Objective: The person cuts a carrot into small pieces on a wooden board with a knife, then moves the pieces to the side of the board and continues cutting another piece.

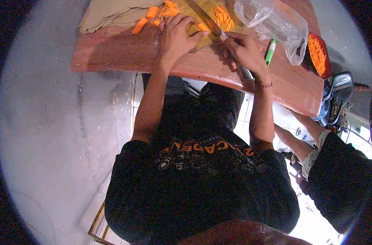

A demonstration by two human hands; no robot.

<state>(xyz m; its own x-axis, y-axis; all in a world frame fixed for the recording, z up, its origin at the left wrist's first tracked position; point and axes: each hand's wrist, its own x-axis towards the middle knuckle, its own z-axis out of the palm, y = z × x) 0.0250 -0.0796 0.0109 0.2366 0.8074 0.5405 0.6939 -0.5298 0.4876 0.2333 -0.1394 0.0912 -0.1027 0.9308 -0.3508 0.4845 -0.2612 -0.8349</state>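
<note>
My right hand (248, 51) is wrapped around the handle of a knife (208, 20), whose long blade slants up and left across a yellowish cutting board (209, 40). To the left of the blade, my left hand (179, 37) rests on the board, its thumb and fingers around a carrot piece (202, 27). Thick carrot chunks (140, 25) lie beyond its fingers, beside a pile of cut carrot (169, 8). Carrot sticks (223, 18) are heaped right of the blade. Under my right wrist shows a shiny metal piece (247, 73), mostly hidden.
Brown paper or cardboard (108, 14) covers the left part of the reddish table (112, 51). On the right are a clear plastic bag (271, 20), a green-and-white handle (271, 52) and a container of shredded carrot (317, 55). Another person (337, 175) is at the right.
</note>
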